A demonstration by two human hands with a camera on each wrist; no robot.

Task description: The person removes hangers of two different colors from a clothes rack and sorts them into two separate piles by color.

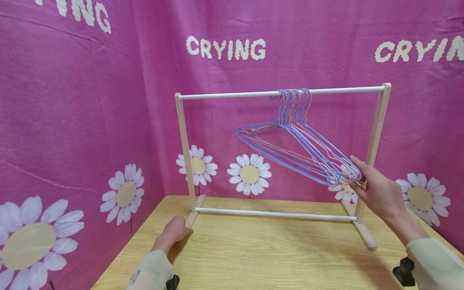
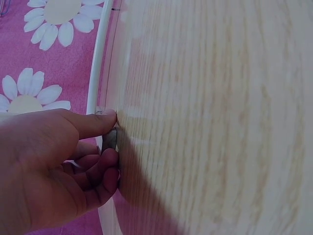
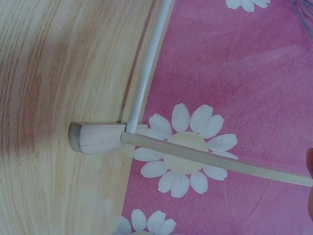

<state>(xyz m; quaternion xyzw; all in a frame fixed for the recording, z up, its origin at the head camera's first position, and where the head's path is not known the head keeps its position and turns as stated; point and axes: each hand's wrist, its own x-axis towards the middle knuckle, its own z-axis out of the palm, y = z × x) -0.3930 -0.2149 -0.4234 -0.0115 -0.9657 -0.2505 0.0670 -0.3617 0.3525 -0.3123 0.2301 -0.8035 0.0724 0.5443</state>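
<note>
A small garment rack with a white top bar (image 1: 224, 95) and pale wooden posts stands on the table. Several blue and pink wire hangers (image 1: 290, 121) hang close together right of the bar's middle. My right hand (image 1: 384, 193) pinches the bunched right corners of the hangers, near the right post (image 1: 377, 125). Low at the other side, my left hand (image 1: 175, 231) grips the front end of the rack's left foot (image 1: 193, 218). The left wrist view shows the foot's end (image 2: 109, 139) between thumb and curled fingers. Only a sliver of right-hand finger (image 3: 310, 171) enters the right wrist view.
The rack stands on a wood-grain table (image 1: 268, 257). A lower white bar (image 1: 275, 214) joins its feet, and the right foot (image 1: 364, 235) points toward me. A magenta cloth (image 1: 224, 24) with daisies and lettering hangs behind and at the sides.
</note>
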